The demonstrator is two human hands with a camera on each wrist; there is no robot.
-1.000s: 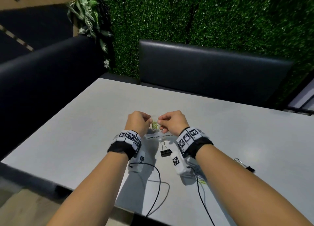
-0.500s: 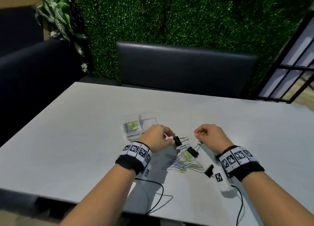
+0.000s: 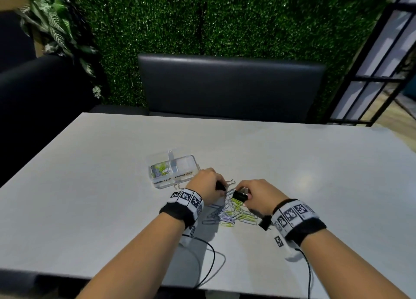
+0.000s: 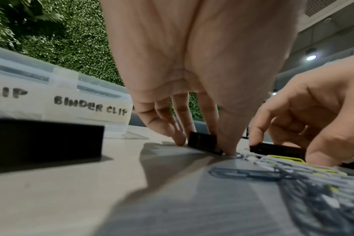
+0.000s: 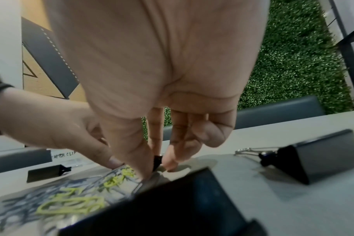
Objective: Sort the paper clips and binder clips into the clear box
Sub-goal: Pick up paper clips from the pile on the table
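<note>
The clear box stands on the table, divided in two, with labels reading PAPER CLIP and BINDER CLIP. Its left compartment holds some yellow-green paper clips. In front of it lies a pile of grey, lilac and yellow paper clips. My left hand pinches a black binder clip at the pile's far left edge, low on the table. My right hand pinches another black binder clip between thumb and fingers, just right of the left hand.
More black binder clips lie loose: one by my right wrist, one further right, one near the box. Wrist cables trail to the near table edge. A dark bench and green hedge wall stand behind.
Both hands came away from the box to the pile. My right hand then moved left and took hold of a binder clip; the left hand keeps pinching its clip.
</note>
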